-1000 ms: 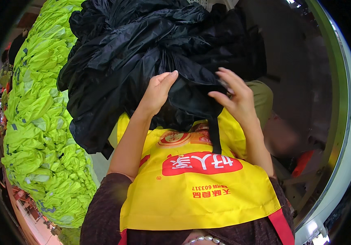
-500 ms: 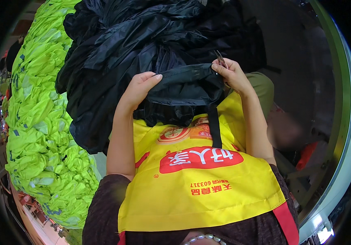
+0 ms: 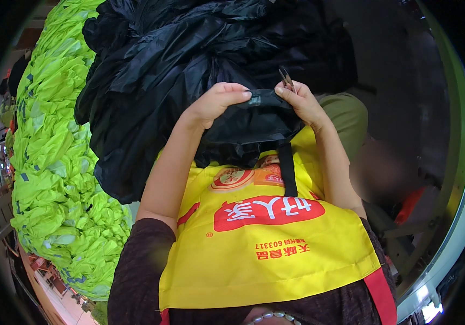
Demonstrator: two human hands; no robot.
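Right now my left hand (image 3: 219, 100) and right hand (image 3: 297, 103) are both pinched on the black garment's edge (image 3: 262, 100), small snips (image 3: 285, 78) in my right, trimming barely begun, black pile (image 3: 189, 49) waiting behind.

We have one view here, from a camera worn on the head, looking steeply down the front of the body. The yellow apron (image 3: 265, 238) fills the bottom of the picture, very close under the lens. Both forearms rise from the lower edge, and the left hand (image 3: 219, 103) and right hand (image 3: 300, 103) sit near the centre, close up. Beyond them the black cloth heap (image 3: 189, 54) fills the top. The green pile (image 3: 53, 162) bends along our left rim, a curved pale edge (image 3: 460, 162) on the right: a wide fisheye, dark corners all around.
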